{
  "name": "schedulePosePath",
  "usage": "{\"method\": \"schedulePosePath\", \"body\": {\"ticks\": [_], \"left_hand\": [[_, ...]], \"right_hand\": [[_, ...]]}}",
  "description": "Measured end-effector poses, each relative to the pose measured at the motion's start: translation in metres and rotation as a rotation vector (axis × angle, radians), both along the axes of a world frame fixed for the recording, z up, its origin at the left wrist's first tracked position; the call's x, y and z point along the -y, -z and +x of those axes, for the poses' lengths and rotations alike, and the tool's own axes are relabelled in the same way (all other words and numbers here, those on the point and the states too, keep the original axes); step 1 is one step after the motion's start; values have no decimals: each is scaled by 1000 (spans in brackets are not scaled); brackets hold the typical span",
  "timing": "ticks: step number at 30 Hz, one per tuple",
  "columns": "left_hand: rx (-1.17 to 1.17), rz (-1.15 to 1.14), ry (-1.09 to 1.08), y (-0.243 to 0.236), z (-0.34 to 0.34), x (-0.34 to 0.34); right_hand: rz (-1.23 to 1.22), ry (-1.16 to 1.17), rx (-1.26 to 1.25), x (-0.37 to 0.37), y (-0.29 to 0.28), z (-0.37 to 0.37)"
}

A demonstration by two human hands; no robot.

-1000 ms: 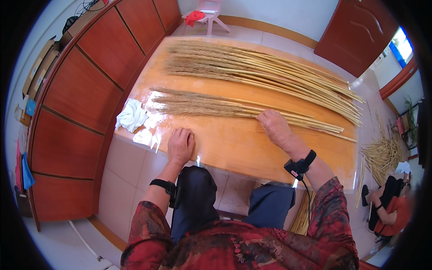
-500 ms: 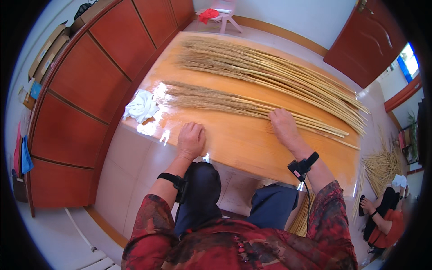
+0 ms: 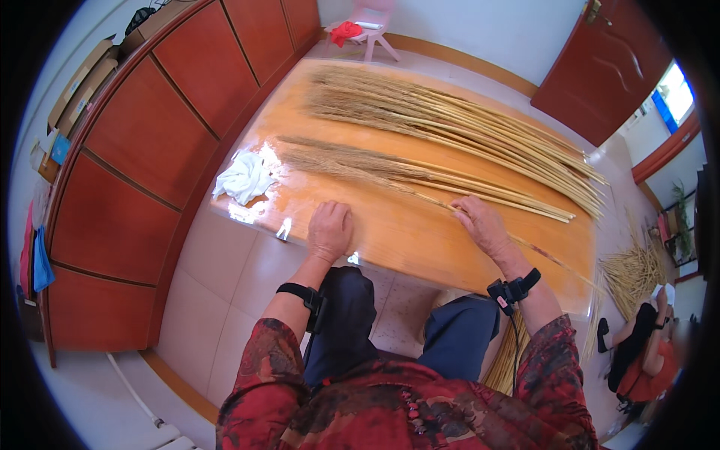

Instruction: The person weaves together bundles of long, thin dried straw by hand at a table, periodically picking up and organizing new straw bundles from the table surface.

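My right hand [image 3: 482, 227] pinches one long reed stalk [image 3: 431, 199] near its middle, just above the table. Its feathery head lies toward the left, and its bare end slants down to the right past my wrist. My left hand [image 3: 330, 229] rests in a loose fist at the near edge of the wooden table [image 3: 405, 247], with nothing visible in it. Behind the held stalk lies a small bundle of feathery reed stalks [image 3: 495, 191]. Farther back, a larger bundle of the same stalks [image 3: 480, 124] stretches across the table, heads at the left.
A crumpled white cloth [image 3: 244, 178] sits at the table's left corner. Red-brown cabinets [image 3: 142, 157] line the left. At the right, a heap of straw [image 3: 634, 277] lies on the floor near a seated person [image 3: 649, 360]. A pink chair [image 3: 367, 26] stands beyond the table.
My right hand has closed on one stalk and drawn it nearer, apart from the small bundle. My left hand stays at the table edge. The whole view has shifted slightly.
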State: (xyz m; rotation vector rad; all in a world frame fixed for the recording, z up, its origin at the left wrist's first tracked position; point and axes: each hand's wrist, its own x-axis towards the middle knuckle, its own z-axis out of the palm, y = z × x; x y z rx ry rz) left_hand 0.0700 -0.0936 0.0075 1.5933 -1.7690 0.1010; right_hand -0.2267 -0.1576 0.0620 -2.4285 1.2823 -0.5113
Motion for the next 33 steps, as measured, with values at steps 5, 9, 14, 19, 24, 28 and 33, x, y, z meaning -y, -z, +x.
{"method": "schedulePosePath", "body": {"ticks": [5,9,14,19,24,28,33], "left_hand": [[5,-31,17,2,0,3],[7,-20,26,5,2,4],[44,39,30,6,-3,3],[52,34,187,4,-34,-9],[-22,111,338,-3,-59,1],[-4,108,214,3,-63,20],[37,472,79,-18,-66,45]], "right_hand": [[53,-28,-1,-17,-15,-3],[299,42,47,-29,-29,9],[508,54,202,-30,-22,14],[458,61,270,-33,-26,22],[364,19,300,-49,-43,22],[278,113,277,-76,-51,6],[8,193,216,-99,-32,-18]]}}
